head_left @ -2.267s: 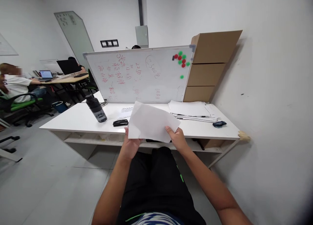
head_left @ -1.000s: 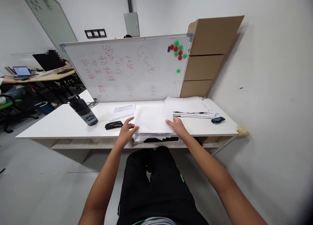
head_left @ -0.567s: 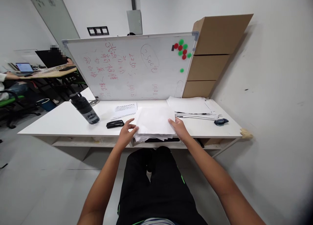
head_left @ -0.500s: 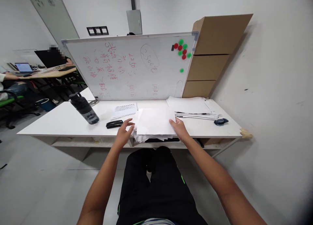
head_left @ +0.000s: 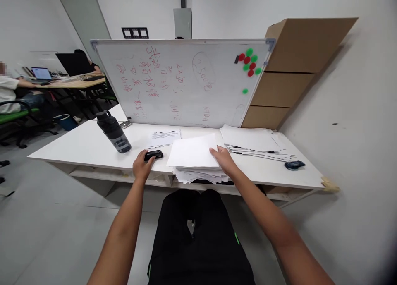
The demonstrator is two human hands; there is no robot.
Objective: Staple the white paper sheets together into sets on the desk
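Note:
My left hand (head_left: 143, 165) has its fingers and thumb around the near end of a black stapler (head_left: 156, 154), which lies on the white table. My right hand (head_left: 223, 160) pinches the right edge of white paper sheets (head_left: 191, 152), thumb on top and fingers beneath. These sheets lie slightly turned over a thick, uneven paper stack (head_left: 201, 175) that juts past the table's front edge. Behind the stapler rests a printed sheet (head_left: 164, 138).
A dark water bottle (head_left: 114, 132) stands at the left. At the right are another paper pile (head_left: 251, 138) and a small dark blue object (head_left: 294, 165). A whiteboard (head_left: 182, 82) and stacked cardboard boxes (head_left: 285, 84) stand behind. Co-workers sit far left.
My left hand has moved left from beside the paper and closed on the stapler. My right hand has shifted and turned the top sheets slightly. The view has swung a little left.

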